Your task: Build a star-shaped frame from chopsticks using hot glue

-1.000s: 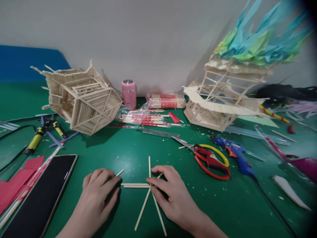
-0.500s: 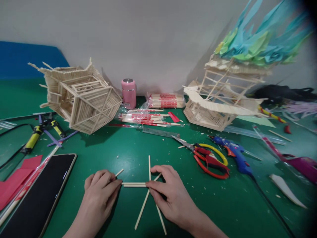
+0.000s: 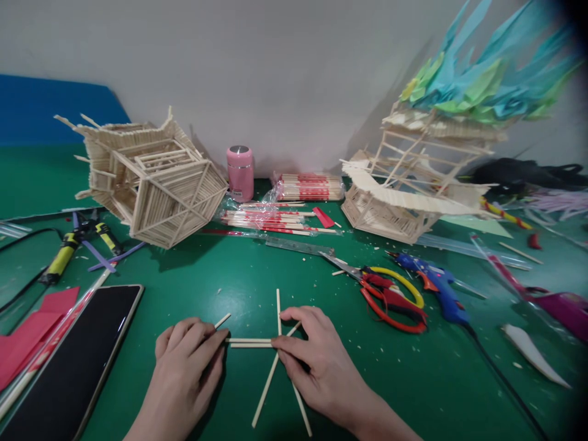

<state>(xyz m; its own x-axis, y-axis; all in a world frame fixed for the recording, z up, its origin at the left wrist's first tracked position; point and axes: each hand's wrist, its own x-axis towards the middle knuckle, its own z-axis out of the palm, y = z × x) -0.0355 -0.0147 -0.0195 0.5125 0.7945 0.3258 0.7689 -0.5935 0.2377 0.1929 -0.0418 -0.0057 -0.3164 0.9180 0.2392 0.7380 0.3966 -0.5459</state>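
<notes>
Between my hands, several thin wooden sticks (image 3: 250, 340) lie on the green table, two of them side by side and horizontal. My left hand (image 3: 186, 367) is closed, its fingertips pinching the left end of this pair; another short stick (image 3: 223, 321) pokes out past its fingers. Fingers together, my right hand (image 3: 319, 367) grips the spot where the pair meets other sticks. From there one stick (image 3: 278, 303) points away from me, and two (image 3: 264, 392) spread toward me. The crossing itself is partly hidden under my right fingers.
Red-handled scissors (image 3: 390, 300) and a blue glue gun (image 3: 436, 288) with its cord lie right. A phone (image 3: 78, 361) lies left. Behind stand a stick-built model (image 3: 169, 190), a pink flask (image 3: 240, 174), wrapped stick bundles (image 3: 310, 187) and a second model (image 3: 390, 214) topped with blue-green paper.
</notes>
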